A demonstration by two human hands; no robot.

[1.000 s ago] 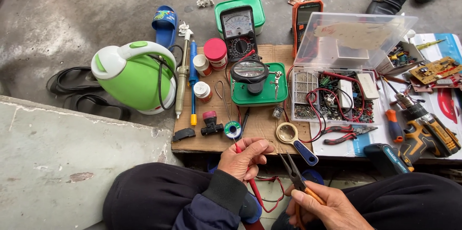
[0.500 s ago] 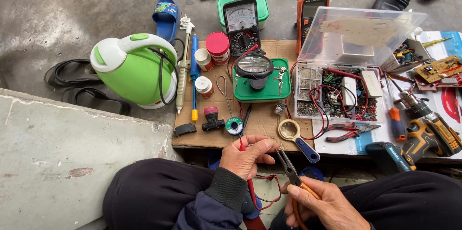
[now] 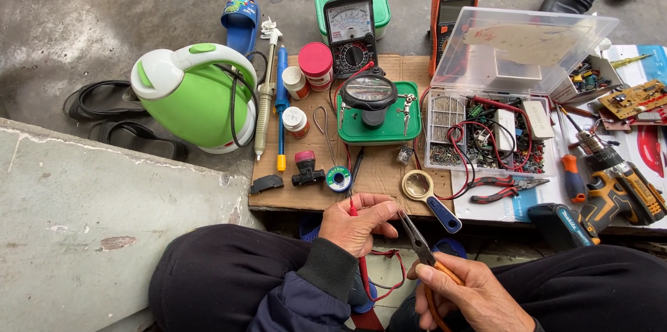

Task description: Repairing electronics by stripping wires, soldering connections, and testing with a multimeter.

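Right hand (image 3: 472, 294) grips orange-handled pliers (image 3: 421, 245), nose aimed up-left toward the left hand (image 3: 358, 224), which pinches a red probe (image 3: 358, 248). Magnifier (image 3: 431, 194) lies just beyond on the counter (image 3: 379, 172).

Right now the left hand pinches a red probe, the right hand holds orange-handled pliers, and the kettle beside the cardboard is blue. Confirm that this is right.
One detail is wrong: the kettle is green and white, not blue, as the head view shows. The rest stands: the left hand pinches the red probe, the right hand holds the orange-handled pliers, and the kettle sits beside the cardboard.
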